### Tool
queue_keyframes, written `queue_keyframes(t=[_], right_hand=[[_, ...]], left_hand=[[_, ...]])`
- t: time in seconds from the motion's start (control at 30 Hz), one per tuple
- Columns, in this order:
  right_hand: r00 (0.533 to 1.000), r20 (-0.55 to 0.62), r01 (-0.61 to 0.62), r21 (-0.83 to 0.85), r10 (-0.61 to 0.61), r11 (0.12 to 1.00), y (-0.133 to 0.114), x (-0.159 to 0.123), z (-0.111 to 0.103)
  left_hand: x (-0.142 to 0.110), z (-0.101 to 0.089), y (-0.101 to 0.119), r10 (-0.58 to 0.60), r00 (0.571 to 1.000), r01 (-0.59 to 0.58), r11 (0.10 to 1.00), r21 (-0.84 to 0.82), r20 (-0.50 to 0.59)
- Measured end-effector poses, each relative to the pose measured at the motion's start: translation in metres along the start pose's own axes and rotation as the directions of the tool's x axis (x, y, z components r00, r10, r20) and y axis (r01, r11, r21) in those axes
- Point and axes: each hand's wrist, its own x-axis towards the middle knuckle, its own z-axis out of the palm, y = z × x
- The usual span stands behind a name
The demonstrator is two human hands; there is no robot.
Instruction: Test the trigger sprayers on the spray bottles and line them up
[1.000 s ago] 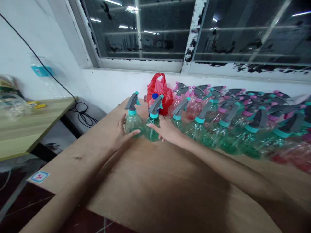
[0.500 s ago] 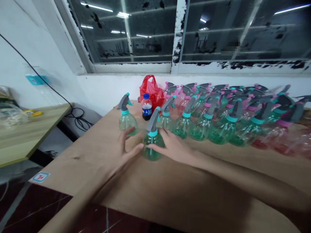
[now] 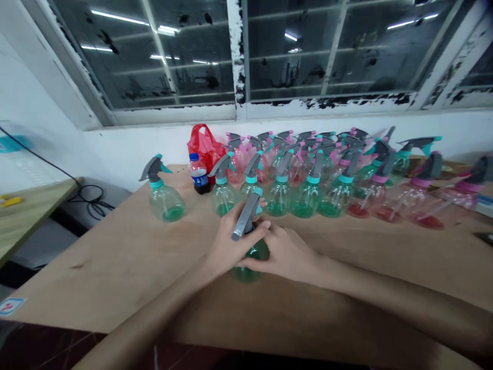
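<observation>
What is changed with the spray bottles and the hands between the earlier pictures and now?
The green spray bottle has moved toward the person, away from beside the leftmost spray bottle. The left hand has left the leftmost one and now holds the moved one together with the right hand. The leftmost one, the blue-capped drink bottle and the red plastic bag appear unmoved.
</observation>
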Motion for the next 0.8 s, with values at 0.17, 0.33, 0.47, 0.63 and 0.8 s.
queue_keyframes(t=[0.17, 0.33, 0.47, 0.63, 0.8], right_hand=[[0.996, -0.069, -0.055, -0.063, 0.051, 0.997, 0.023, -0.02, -0.016], [0.999, -0.012, -0.03, 0.006, 0.03, 1.0, 0.06, -0.039, -0.032], [0.99, 0.121, -0.083, 0.041, 0.078, 0.996, 0.099, -0.063, -0.039], [0.979, 0.164, -0.122, 0.015, 0.118, 0.992, 0.133, -0.085, -0.035], [0.983, 0.17, -0.073, 0.041, 0.065, 0.996, 0.141, -0.083, -0.023]], left_hand=[[0.016, 0.032, 0.007, 0.026, 0.999, -0.025, 0.999, -0.03, 0.039], [0.034, 0.057, 0.009, 0.035, 0.996, -0.027, 0.995, -0.091, 0.086], [0.044, 0.066, 0.01, 0.004, 0.994, 0.012, 0.99, -0.142, 0.112], [0.051, 0.064, 0.008, -0.002, 0.986, 0.026, 0.99, -0.139, 0.169], [0.051, 0.062, 0.007, -0.009, 0.981, 0.034, 0.991, -0.127, 0.196]])
